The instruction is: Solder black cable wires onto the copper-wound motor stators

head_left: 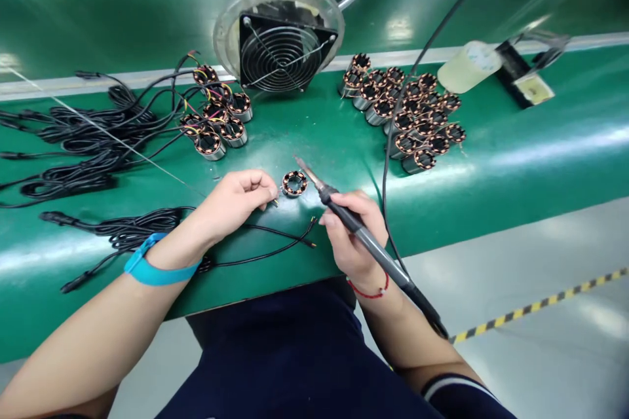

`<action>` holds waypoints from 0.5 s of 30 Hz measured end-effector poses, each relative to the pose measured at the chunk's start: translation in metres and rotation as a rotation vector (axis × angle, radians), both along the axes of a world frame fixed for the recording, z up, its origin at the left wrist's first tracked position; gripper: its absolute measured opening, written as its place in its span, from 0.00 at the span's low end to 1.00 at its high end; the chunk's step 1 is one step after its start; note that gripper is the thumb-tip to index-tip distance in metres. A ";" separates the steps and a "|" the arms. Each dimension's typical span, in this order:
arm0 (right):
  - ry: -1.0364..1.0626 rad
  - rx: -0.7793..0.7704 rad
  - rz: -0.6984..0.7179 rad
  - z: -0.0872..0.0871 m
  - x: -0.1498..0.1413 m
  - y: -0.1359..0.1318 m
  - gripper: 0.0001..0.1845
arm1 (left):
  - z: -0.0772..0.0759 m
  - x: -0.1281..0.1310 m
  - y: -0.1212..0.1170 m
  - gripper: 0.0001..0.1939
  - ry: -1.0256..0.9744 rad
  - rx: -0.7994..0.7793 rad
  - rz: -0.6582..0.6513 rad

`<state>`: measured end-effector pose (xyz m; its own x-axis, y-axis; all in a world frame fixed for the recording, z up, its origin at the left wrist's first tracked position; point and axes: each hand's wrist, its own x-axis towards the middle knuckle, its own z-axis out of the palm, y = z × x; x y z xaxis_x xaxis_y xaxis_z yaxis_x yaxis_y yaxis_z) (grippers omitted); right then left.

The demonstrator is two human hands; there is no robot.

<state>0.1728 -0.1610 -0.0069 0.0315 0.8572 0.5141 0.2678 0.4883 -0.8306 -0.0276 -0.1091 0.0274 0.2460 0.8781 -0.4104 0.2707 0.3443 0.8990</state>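
Observation:
My left hand (pixel 236 203) is pinched closed just left of a copper-wound motor stator ring (pixel 295 183), holding a short thin wire end beside it. The stator lies flat on the green bench (pixel 304 124). My right hand (pixel 351 236) grips a black soldering iron (pixel 361 229) like a pen, its metal tip (pixel 301 167) close above the stator and apparently not touching it. A black cable (pixel 275 252) with bared ends (pixel 312 229) lies under and between my hands.
A fume extractor fan (pixel 280 52) stands at the back. Groups of wound stators (pixel 216 121) (pixel 405 114) stand on both sides, and coiled black cables (pixel 93 137) lie at left. The iron's cord (pixel 393 144) crosses the bench. At back right are a pale cylindrical container (pixel 469 65) and a black holder (pixel 521 75).

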 end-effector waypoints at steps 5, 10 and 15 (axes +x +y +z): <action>0.071 0.091 0.004 -0.005 -0.001 -0.003 0.12 | -0.002 -0.001 0.000 0.07 -0.019 -0.017 0.032; 0.014 0.069 -0.024 -0.007 -0.001 -0.005 0.09 | -0.005 -0.002 0.001 0.06 -0.026 -0.019 0.040; 0.012 0.051 -0.015 -0.007 -0.001 -0.006 0.10 | -0.008 -0.003 0.002 0.05 -0.027 -0.010 0.051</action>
